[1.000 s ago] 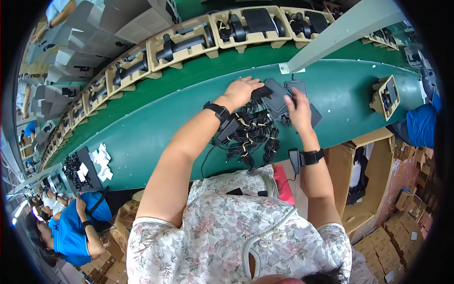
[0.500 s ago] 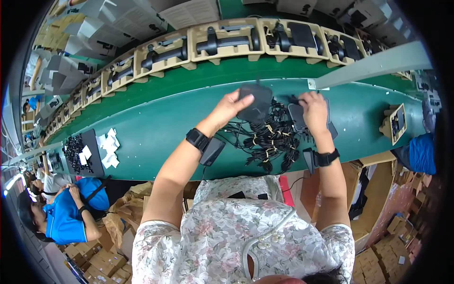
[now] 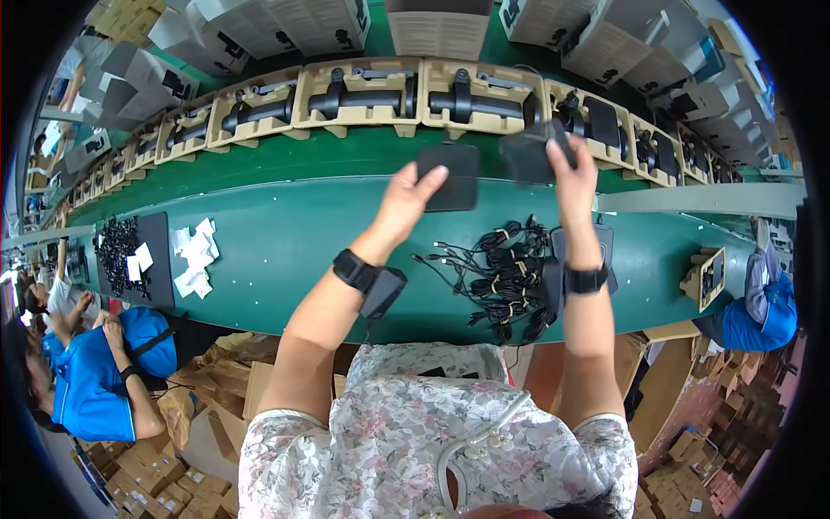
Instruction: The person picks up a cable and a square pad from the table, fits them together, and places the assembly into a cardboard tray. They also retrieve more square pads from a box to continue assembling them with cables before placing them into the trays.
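Head view, and the left hand (image 3: 406,203) pinches 1 dark panel (image 3: 456,182), the right hand (image 3: 575,177) pinches a blurred panel (image 3: 523,158); just beyond both, a tray (image 3: 482,127) lies long side across, its right end nearer the right hand.

On the surface (image 3: 303,259), a mat (image 3: 157,259) lies near the left end, small parts (image 3: 115,246) on it, paper slips (image 3: 199,253) to its right. Cable bundles (image 3: 512,287) lie right of centre, flat pads (image 3: 608,249) at their right; a single tray (image 3: 694,284) sits near the right end. Beyond the far edge runs a row of trays (image 3: 372,124), boxes (image 3: 437,30) behind
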The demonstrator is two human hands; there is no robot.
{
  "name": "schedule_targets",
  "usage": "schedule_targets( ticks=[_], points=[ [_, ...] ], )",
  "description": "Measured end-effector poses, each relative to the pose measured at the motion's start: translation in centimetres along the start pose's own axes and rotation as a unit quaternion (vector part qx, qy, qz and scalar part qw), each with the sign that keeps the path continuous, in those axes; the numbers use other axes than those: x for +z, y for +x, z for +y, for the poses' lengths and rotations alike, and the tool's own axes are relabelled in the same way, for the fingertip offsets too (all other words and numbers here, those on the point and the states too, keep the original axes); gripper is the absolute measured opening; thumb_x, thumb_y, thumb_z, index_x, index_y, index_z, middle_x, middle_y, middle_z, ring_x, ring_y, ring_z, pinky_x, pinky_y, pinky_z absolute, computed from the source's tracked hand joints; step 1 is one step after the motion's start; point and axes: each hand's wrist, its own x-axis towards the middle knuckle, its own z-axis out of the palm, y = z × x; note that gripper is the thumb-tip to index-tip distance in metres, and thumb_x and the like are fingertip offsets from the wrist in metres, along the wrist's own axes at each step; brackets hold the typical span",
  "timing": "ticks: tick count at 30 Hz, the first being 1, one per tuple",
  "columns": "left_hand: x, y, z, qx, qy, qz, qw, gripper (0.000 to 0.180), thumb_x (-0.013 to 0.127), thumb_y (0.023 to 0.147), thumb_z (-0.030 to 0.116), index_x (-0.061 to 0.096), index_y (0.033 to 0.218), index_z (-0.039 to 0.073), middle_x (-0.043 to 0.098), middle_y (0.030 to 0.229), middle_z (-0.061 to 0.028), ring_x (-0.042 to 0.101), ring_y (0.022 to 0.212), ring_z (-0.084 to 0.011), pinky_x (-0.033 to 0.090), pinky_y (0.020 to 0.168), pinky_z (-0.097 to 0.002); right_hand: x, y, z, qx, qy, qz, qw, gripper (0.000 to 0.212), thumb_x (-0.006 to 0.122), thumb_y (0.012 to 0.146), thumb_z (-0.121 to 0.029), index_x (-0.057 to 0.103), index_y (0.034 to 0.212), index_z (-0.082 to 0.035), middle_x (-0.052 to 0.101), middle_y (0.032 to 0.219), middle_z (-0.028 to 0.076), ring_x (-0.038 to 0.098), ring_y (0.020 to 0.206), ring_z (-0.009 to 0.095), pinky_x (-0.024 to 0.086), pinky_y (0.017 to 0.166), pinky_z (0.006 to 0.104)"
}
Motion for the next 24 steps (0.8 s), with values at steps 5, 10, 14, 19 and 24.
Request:
schedule_targets(
  ticks=[5, 10, 14, 19, 24],
  points=[
    [-6.5, 0.4, 1.2, 0.104, -0.007, 0.108, 0.989, 0.02, 0.049, 0.09, 0.01, 0.053, 0.108, 0.001, 0.058, 0.107, -0.0054, 0.054, 0.094, -0.0115, 0.044, 0.085, -0.0255, 1.9, 10.4, -0.1, -0.043, -0.114, -0.019, 0.992, 0.026, 0.064, 0.081, -0.024, 0.062, 0.098, -0.004, 0.062, 0.085, 0.006, 0.055, 0.076, 0.012, 0.043, 0.071, 0.0238],
    [-12.9, 1.2, 2.6, 0.125, -0.046, 0.158, 0.978, 0.022, 0.047, 0.091, 0.008, 0.051, 0.111, 0.0, 0.057, 0.108, -0.0064, 0.055, 0.094, -0.0128, 0.044, 0.085, -0.0262, 4.5, 15.5, 3.3, -0.048, -0.184, -0.138, 0.972, 0.031, 0.062, 0.081, -0.027, 0.061, 0.104, -0.007, 0.061, 0.091, 0.01, 0.056, 0.083, 0.017, 0.045, 0.074, 0.0283],
    [-15.6, 4.3, 4.9, 0.164, -0.061, 0.197, 0.965, 0.024, 0.046, 0.091, 0.006, 0.05, 0.114, 0.0, 0.058, 0.107, -0.0068, 0.055, 0.094, -0.0137, 0.043, 0.084, -0.0257, 6.7, 13.6, 5.6, -0.306, -0.587, -0.031, 0.749, 0.039, 0.056, 0.085, -0.033, 0.052, 0.118, -0.012, 0.051, 0.115, 0.012, 0.051, 0.103, 0.026, 0.044, 0.082, 0.0356],
    [-15.1, 12.7, 5.1, 0.2, -0.073, 0.158, 0.964, 0.027, 0.049, 0.087, 0.001, 0.05, 0.115, -0.001, 0.06, 0.102, -0.0073, 0.056, 0.091, -0.0146, 0.043, 0.083, -0.0249, 6.7, 11.7, 7.2, -0.302, -0.54, 0.014, 0.785, 0.041, 0.051, 0.086, -0.035, 0.048, 0.121, -0.012, 0.044, 0.124, 0.012, 0.044, 0.113, 0.03, 0.04, 0.089, 0.0389],
    [-15.9, 17.3, 3.4, 0.133, 0.095, 0.144, 0.976, 0.027, 0.049, 0.087, 0.002, 0.05, 0.114, 0.0, 0.059, 0.103, -0.0078, 0.055, 0.093, -0.0141, 0.043, 0.083, -0.0247, 5.9, 10.3, 6.2, -0.299, -0.435, 0.034, 0.849, 0.033, 0.053, 0.087, -0.027, 0.053, 0.114, -0.009, 0.049, 0.116, 0.012, 0.049, 0.104, 0.029, 0.041, 0.087, 0.0361]
  ],
)
